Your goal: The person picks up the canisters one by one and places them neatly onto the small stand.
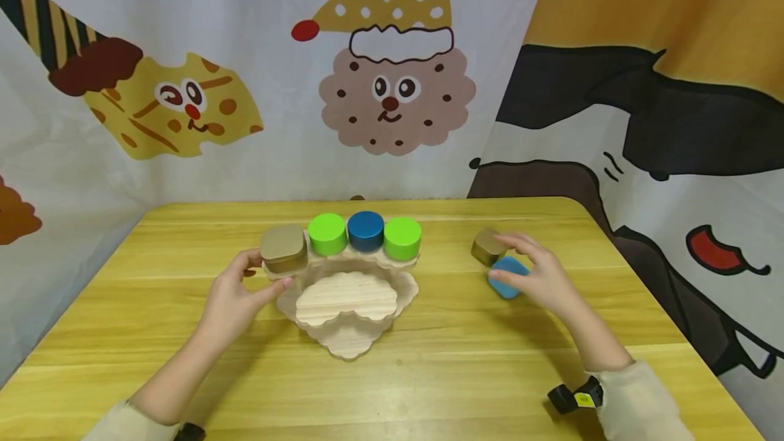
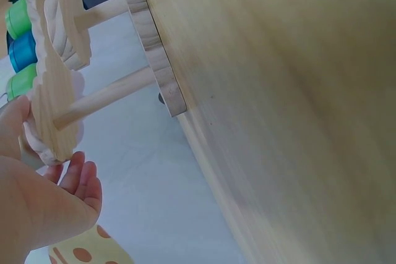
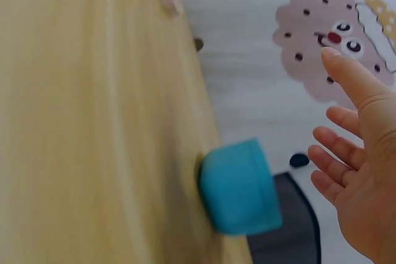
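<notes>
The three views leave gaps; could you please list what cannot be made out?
Wooden stand, left wrist view: far end cut off by the top edge.
Loose brown block, right wrist view: not discernible, probably behind the blue block.
Yellow label, head view: any writing too small to read.

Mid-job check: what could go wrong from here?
1. The left hand grips one end of the stand's top tier; a tug there might tilt it and shift the large brown block at that end.
2. The right hand is open over the light blue block; closing in could knock the smaller brown block right beside it.
</notes>
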Available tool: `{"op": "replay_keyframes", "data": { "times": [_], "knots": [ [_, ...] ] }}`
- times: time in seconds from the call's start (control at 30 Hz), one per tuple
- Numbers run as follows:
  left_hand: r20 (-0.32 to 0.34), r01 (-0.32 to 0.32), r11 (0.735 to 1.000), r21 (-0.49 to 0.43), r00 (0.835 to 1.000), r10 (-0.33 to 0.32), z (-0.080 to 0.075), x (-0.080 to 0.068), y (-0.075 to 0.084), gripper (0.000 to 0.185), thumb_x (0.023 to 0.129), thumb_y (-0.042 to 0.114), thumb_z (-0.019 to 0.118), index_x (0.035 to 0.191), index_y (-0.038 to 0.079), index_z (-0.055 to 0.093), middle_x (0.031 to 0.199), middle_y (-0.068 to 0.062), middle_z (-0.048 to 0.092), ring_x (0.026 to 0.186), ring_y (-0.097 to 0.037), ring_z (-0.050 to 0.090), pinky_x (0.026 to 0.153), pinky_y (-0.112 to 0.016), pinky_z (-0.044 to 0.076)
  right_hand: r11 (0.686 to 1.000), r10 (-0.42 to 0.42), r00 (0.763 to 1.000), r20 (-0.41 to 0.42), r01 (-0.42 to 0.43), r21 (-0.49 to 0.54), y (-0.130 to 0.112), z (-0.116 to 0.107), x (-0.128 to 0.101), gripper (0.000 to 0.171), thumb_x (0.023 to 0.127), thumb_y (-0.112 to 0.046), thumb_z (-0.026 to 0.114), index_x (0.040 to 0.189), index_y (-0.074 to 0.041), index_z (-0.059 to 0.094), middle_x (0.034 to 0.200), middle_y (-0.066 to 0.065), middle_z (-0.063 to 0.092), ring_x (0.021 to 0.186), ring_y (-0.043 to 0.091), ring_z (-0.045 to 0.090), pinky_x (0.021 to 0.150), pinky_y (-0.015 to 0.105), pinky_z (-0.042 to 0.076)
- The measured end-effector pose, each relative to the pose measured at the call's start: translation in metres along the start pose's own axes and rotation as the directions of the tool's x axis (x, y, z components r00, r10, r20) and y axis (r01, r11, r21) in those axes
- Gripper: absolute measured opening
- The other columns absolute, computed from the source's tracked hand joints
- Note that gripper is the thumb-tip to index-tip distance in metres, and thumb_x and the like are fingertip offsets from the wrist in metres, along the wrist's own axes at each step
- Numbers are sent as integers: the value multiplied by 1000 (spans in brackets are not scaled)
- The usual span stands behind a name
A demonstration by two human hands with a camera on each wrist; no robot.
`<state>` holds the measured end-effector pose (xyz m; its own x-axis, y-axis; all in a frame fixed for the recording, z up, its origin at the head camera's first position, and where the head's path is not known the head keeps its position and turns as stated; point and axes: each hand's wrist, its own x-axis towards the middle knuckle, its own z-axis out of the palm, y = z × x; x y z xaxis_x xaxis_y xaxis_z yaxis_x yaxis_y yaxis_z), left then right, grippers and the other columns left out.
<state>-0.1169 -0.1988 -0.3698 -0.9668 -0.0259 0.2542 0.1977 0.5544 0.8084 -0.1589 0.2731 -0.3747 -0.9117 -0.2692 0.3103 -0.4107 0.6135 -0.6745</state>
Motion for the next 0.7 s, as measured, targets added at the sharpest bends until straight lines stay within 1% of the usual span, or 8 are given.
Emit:
{"op": "replay_keyframes", "data": {
  "times": [0.2,0.33,0.43,0.47,0.57,0.67,0.7],
  "knots": [
    [0,-1,1000,4,1000,1,0,0,0,58,81,27,79,121,-5,52,120,-18,57,109,-33,48,90,-49,36,999,-6,1000,0,6,-35,22,-3,-9,59,82,-20,78,133,-2,53,127,14,54,111,31,48,92,55,35],
    [1,-2,1000,0,1000,2,0,0,0,58,81,27,79,121,-5,52,120,-18,58,109,-33,48,90,-49,35,999,-7,1000,-7,6,-41,33,-4,-14,59,81,-17,79,132,-2,54,127,14,54,111,30,49,91,53,36],
    [3,-1,1000,-2,1000,1,0,-1,1,58,81,27,79,121,-5,52,120,-17,58,109,-32,48,90,-49,35,999,-3,1000,-2,3,-53,42,-5,-17,61,80,-16,80,133,-3,53,128,13,54,113,29,49,92,44,36],
    [3,-1,1000,-2,1000,1,0,-1,1,57,81,27,79,121,-5,52,119,-17,58,109,-32,48,90,-49,35,999,0,1000,2,0,-53,44,-5,-17,62,80,-17,80,133,-2,53,129,14,53,113,30,48,92,43,36],
    [3,1,1000,-3,1000,-1,0,0,0,57,81,27,79,121,-4,52,119,-17,58,109,-32,48,90,-49,35,999,18,1000,19,-17,-47,51,-6,-18,64,80,-19,80,134,-2,52,131,14,52,115,31,47,93,43,36],
    [4,1,1000,-5,1000,-1,0,0,0,58,81,27,79,121,-4,52,119,-17,58,109,-32,48,90,-49,35,999,42,998,45,-41,-25,56,-7,-18,66,80,-20,79,136,0,50,132,17,50,116,34,46,93,52,35],
    [4,1,1000,-6,1000,-1,0,0,-1,58,81,27,79,121,-4,52,120,-17,58,109,-32,48,90,-49,35,999,50,997,55,-49,-19,57,-8,-19,67,81,-20,79,137,-1,49,133,17,50,117,35,46,94,52,35]
  ]
}}
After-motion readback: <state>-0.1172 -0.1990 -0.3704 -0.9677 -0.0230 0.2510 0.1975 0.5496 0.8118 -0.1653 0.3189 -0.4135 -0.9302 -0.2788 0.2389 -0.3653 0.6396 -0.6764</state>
